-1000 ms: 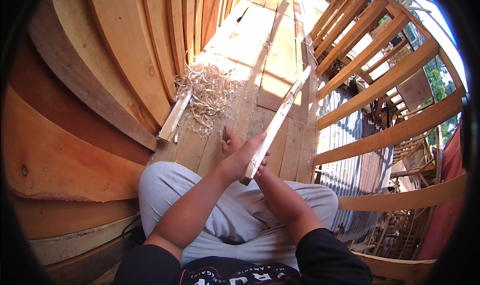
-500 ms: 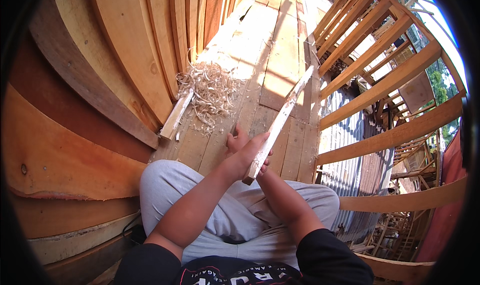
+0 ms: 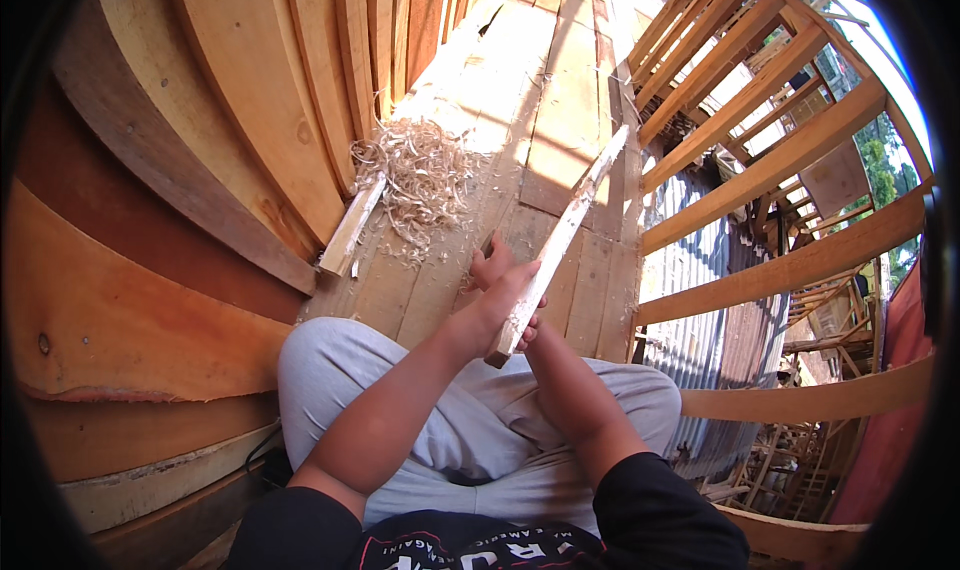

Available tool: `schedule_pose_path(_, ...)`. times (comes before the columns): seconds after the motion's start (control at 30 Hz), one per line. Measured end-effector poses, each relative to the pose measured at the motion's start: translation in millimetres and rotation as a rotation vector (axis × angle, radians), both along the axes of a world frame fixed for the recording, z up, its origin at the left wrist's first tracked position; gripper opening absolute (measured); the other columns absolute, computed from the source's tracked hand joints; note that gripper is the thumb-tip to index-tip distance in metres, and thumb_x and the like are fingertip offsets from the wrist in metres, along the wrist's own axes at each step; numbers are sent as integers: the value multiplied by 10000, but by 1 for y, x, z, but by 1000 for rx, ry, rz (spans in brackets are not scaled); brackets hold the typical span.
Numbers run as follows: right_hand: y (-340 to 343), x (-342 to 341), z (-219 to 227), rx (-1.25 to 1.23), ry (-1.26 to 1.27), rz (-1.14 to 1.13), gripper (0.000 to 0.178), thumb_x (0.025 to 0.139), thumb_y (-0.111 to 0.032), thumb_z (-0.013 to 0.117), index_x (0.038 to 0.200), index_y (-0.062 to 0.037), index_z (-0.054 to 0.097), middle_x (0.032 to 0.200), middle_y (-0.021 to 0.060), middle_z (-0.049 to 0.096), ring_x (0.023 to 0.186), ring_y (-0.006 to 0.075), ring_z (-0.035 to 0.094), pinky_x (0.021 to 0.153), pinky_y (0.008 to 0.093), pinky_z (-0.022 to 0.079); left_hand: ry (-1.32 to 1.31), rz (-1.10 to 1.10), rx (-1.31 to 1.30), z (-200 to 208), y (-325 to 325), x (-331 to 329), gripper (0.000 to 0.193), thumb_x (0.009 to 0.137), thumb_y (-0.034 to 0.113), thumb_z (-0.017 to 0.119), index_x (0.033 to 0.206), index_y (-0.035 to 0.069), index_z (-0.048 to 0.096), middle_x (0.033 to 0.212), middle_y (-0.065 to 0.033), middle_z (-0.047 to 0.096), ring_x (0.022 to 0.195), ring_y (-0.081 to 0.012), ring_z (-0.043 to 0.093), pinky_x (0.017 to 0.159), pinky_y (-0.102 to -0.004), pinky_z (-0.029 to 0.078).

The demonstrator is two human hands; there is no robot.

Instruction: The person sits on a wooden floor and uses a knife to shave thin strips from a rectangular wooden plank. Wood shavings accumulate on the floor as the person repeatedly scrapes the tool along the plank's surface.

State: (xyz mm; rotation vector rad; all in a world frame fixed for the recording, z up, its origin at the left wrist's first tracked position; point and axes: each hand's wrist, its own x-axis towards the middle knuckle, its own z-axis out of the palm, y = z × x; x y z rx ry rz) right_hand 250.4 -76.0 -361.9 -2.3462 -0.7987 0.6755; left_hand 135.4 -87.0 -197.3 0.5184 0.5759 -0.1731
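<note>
My left hand [image 3: 502,296] is closed around the lower part of a long, pale strip of wood [image 3: 565,235]. The strip slants away to the upper right, its near end squared and its far end narrow and rough. My right forearm crosses beneath the left wrist. Just beyond the left hand shows part of my right hand [image 3: 490,261], with one digit raised. Most of its fingers are hidden behind the left hand, so I cannot make out what it holds, if anything. Both hands are above the plank floor [image 3: 410,305], in front of my crossed legs.
Curly wood shavings [image 3: 420,180] are heaped on the floor at the left, beside a short wood block [image 3: 352,228]. Upright boards [image 3: 240,90] line the left side. A slatted wooden railing [image 3: 770,255] runs along the right, with corrugated metal sheets [image 3: 700,340] below it.
My right hand has shifted slightly up and to the right beyond the left hand. The wood strip and my left hand have barely moved.
</note>
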Motion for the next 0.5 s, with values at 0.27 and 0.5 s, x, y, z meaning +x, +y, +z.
schedule_pose_path(0.27, 1, 27, -20, 341, -89, 149, 265, 825, -81, 581, 1067, 21, 539, 805, 196, 652, 552, 233, 618, 476, 344, 470, 1, 5, -29, 9, -1, 0, 506, 929, 596, 411, 833, 104, 476, 524, -9, 458, 365, -114, 453, 308, -239, 355)
schedule_pose_path(0.5, 21, 38, -14, 205, 49, 170, 422, 847, -85, 598, 1253, 0, 522, 710, 122, 631, 475, 144, 544, 405, 318, 420, 10, 4, -12, 8, 4, -4, 511, 920, 613, 398, 826, 116, 470, 518, 0, 448, 361, -108, 445, 309, -239, 357)
